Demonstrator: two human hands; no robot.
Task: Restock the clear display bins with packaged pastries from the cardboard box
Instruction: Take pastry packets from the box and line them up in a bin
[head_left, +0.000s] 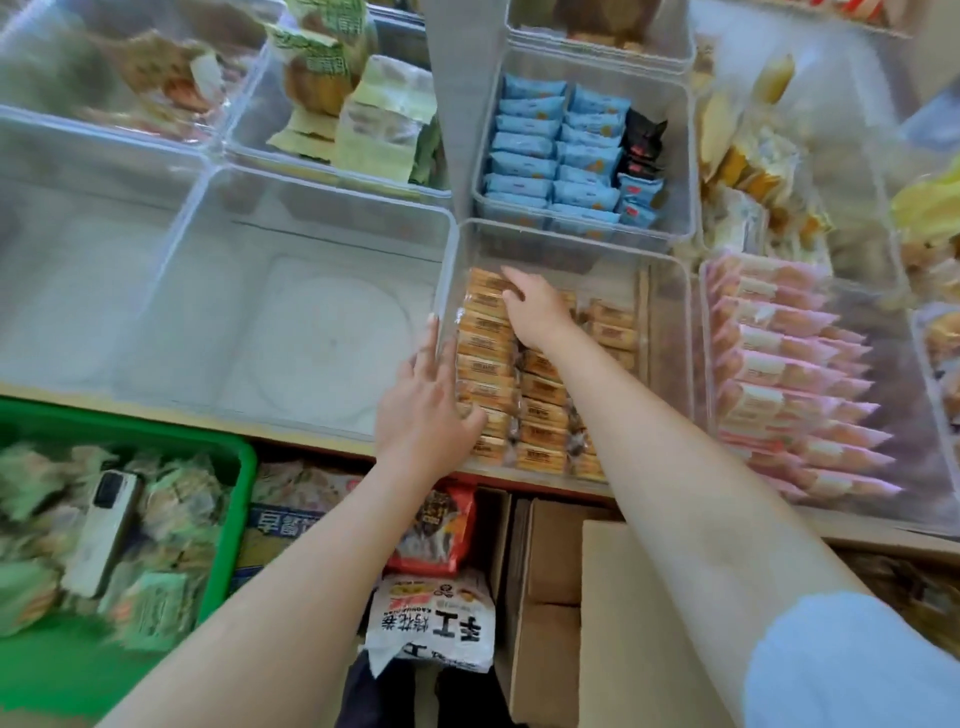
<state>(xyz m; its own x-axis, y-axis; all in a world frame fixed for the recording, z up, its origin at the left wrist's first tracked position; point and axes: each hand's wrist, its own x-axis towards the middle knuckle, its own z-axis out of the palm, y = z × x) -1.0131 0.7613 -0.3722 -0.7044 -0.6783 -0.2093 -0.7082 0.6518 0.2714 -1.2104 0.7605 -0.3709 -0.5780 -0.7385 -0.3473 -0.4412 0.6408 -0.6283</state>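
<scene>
Two rows orange pastry packs (488, 364) in clear bin (670, 332), front centre of shelf. Right hand (535, 306) inside bin, fingers curled onto far packs; pinch or just press, cannot tell. Left hand (423, 410) spread flat against bin's left wall. Cardboard box (550, 613) below shelf. Green crate (244, 467) at left, phone (104, 530) on top.

hands: two, left hand (423, 410) and right hand (535, 306);
green basket (228, 441): one;
phone (104, 530): one;
cardboard box (550, 613): one;
blue packets (550, 156): too many to count
</scene>
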